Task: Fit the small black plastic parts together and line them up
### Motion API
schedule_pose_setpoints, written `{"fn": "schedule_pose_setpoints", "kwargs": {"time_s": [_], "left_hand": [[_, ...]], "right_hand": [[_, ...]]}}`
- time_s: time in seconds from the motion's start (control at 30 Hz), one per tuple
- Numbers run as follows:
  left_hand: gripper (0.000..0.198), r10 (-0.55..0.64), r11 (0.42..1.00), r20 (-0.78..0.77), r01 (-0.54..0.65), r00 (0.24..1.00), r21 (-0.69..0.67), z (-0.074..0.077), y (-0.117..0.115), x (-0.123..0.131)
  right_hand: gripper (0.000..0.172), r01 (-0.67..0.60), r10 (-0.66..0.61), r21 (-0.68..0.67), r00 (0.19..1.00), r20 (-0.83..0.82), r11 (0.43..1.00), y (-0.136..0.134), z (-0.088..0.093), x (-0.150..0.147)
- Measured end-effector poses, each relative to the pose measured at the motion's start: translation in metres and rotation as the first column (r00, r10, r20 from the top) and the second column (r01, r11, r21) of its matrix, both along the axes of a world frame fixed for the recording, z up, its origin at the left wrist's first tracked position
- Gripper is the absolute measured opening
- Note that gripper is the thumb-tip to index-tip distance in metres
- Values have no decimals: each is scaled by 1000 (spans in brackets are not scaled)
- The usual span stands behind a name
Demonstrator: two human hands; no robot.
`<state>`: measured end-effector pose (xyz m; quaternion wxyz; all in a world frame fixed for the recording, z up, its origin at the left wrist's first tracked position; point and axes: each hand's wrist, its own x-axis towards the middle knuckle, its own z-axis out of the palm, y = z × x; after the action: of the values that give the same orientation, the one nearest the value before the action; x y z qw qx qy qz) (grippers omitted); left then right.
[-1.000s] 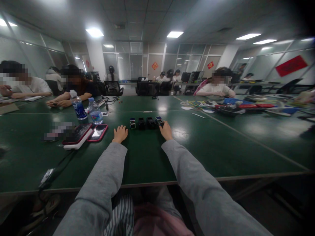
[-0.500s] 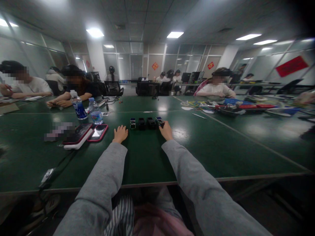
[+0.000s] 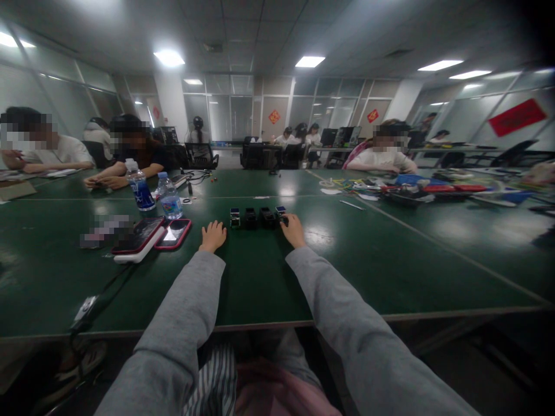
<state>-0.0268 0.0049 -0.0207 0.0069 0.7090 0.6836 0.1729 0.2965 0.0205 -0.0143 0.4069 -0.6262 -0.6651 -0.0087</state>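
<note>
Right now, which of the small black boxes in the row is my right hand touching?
The rightmost box: your right hand touches it, while the other three boxes lie further left, untouched.

Green table [image 3: 260,277]: small black blocks [image 3: 259,217], phones [image 3: 173,233], bottles [image 3: 141,192], perhaps papers [image 3: 362,186].

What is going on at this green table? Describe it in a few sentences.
A person in grey sleeves reaches both arms over the green table. The right hand touches the rightmost of four small dark blocks set in a row; whether it grips it is unclear. The left hand lies flat on the table beside the row, holding nothing. Some phones and water bottles sit further left.
</note>
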Motion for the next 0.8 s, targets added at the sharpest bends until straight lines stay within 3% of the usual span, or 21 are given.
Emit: {"fn": "schedule_pose_setpoints", "kwargs": {"time_s": [0.13, 0.3, 0.43, 0.53, 0.67, 0.8], "left_hand": [[50, -6, 1000, -8, 6, 1000, 8, 0, -1, 0], [50, 18, 1000, -42, -19, 999, -16, 4, -3, 1], [51, 23, 999, -84, -27, 996, -42, 7, -6, 3], [51, 25, 999, -84, -27, 996, -28, 8, -7, 3], [50, 21, 1000, -76, -23, 997, -21, 9, -10, 2], [51, 26, 1000, -68, -27, 997, -14, 10, -12, 3]], "right_hand": [[37, 69, -68, 27, 997, -32, 997, -1, 1, -2], [41, -12, 10, -42, 999, -48, 999, -4, 2, -2], [45, -14, 9, -106, 998, -56, 994, -13, 6, 23], [46, -28, 20, -165, 999, -48, 986, -38, 6, 76], [55, -34, 18, -193, 996, -88, 981, -105, -7, 197], [64, 240, -257, -146, 960, -107, 960, -181, -25, 328]]}}
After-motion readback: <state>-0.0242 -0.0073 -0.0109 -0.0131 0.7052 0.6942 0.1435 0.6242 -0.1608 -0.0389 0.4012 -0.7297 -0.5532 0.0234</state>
